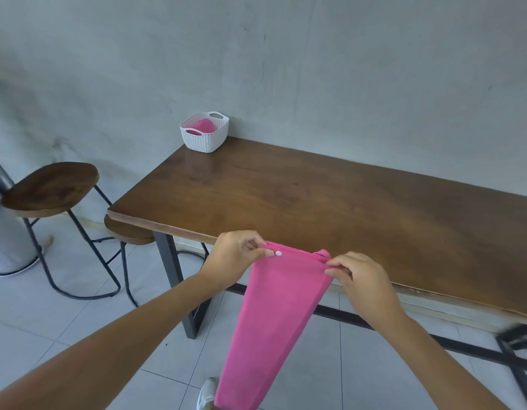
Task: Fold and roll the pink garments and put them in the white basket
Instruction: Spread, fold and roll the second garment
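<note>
Holding pink garment by waistband, left hand and right hand each pinching corner; hangs before table edge, unfolded. One pink piece already in white basket. Folding, rolling left, I judge.

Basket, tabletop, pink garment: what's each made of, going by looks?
The basket looks like moulded plastic, white and matte: regular woven-look texture, cut-out handles.
The tabletop looks like wood, dark brown, semi-gloss: visible grain and a faint sheen at the far end.
The garment is soft matte cloth, the weave too fine to tell: it hangs limp.
</note>
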